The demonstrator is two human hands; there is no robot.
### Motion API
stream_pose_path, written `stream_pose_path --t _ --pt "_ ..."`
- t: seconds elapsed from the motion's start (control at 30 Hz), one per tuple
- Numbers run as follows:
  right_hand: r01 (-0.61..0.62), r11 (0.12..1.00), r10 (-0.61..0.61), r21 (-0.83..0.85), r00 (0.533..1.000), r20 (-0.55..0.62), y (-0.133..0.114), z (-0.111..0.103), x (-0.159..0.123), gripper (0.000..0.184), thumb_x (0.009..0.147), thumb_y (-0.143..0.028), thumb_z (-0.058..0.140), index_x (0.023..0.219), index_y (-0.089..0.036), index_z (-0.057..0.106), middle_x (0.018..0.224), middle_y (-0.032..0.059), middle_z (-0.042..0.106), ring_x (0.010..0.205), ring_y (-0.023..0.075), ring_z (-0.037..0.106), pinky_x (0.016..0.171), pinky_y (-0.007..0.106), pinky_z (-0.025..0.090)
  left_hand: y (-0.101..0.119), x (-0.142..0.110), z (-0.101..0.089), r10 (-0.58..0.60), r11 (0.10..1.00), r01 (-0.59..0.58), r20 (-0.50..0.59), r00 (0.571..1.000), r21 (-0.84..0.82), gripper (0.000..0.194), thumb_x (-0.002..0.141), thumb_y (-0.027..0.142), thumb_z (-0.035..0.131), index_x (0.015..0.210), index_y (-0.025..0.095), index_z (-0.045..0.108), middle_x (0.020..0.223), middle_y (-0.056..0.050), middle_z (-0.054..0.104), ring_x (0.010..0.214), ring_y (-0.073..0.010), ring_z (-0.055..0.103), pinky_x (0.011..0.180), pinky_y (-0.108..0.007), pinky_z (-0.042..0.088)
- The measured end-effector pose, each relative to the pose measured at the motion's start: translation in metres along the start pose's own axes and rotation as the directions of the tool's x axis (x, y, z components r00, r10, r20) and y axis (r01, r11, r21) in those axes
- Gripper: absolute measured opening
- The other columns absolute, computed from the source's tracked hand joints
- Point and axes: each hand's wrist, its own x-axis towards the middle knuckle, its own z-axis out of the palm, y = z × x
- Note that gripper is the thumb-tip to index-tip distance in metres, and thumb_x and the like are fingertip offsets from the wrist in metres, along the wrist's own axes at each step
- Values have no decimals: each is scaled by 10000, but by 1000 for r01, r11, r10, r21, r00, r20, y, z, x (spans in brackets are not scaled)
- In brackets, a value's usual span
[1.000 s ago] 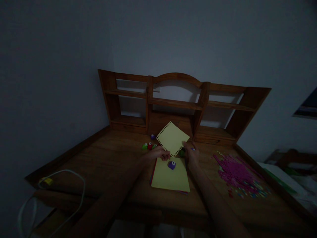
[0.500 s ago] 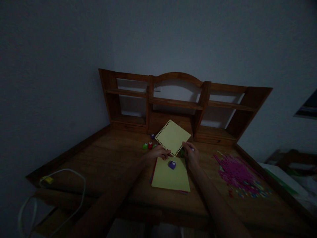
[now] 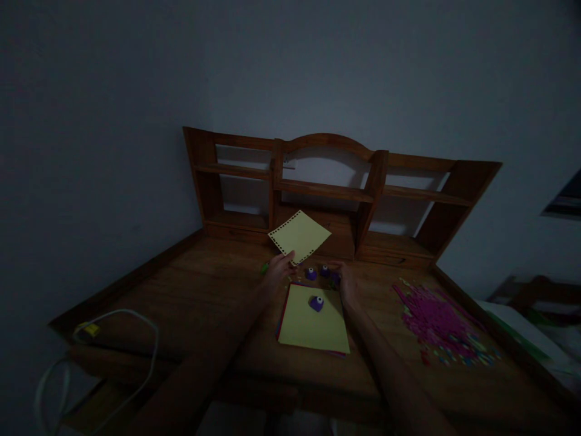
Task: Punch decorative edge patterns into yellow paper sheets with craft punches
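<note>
Head view, dimly lit: the left hand [image 3: 275,272] grips a thin, flat yellow sheet [image 3: 299,236] by its near corner, thumb on top. The square sheet is raised beyond that hand and turned like a diamond, with rows of small punched holes along its two near edges. The right hand [image 3: 348,289] curves its fingers beside a dark purple piece [image 3: 336,277]; whether it grasps this cannot be told.

Between the hands sit two more rounded purple pieces, one [image 3: 311,274] nearer the left hand and one [image 3: 324,270] nearer the right, each topped with a pale round spot. A green piece [image 3: 265,267] shows just left of the left hand.

Nearer the body, between the forearms, lies a neat paper stack [image 3: 313,330], yellow on top with red at its edge, bearing another purple piece [image 3: 316,304]. Well to the right of the right hand spreads a loose heap of pink strips [image 3: 429,309] with multicoloured bits. Far left of the left hand, a pale cable [image 3: 122,311] loops over the grained wooden desk [image 3: 204,284]. Beyond both hands stands an arched wooden shelf unit [image 3: 324,191].
</note>
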Motion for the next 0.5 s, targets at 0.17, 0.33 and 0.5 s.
stream_pose_path --t 0.17,0.33,0.5 --pt "185 961 -153 -204 975 162 -6 7 -11 479 842 -465 602 1273 -266 542 1114 60 687 1015 262 619 902 391 439 3 0 -3 54 997 -61 -111 992 -56 326 690 340 830 844 130 634 775 -64 713 702 -165 673 706 -278 538" --pt "287 905 -208 -314 942 262 0 10 -15 348 800 -407 690 1088 -227 612 1029 72 696 912 248 635 813 365 466 6 -2 0 94 995 -95 -166 982 -1 369 679 354 826 908 133 638 793 -75 724 742 -204 700 744 -324 544" --pt "309 876 -203 -371 933 297 5 9 -12 245 822 -367 675 1017 -219 673 1001 77 705 876 240 645 785 353 475 3 3 0 131 991 -128 -180 975 28 437 668 370 835 980 138 634 827 -80 737 746 -208 704 728 -320 550"
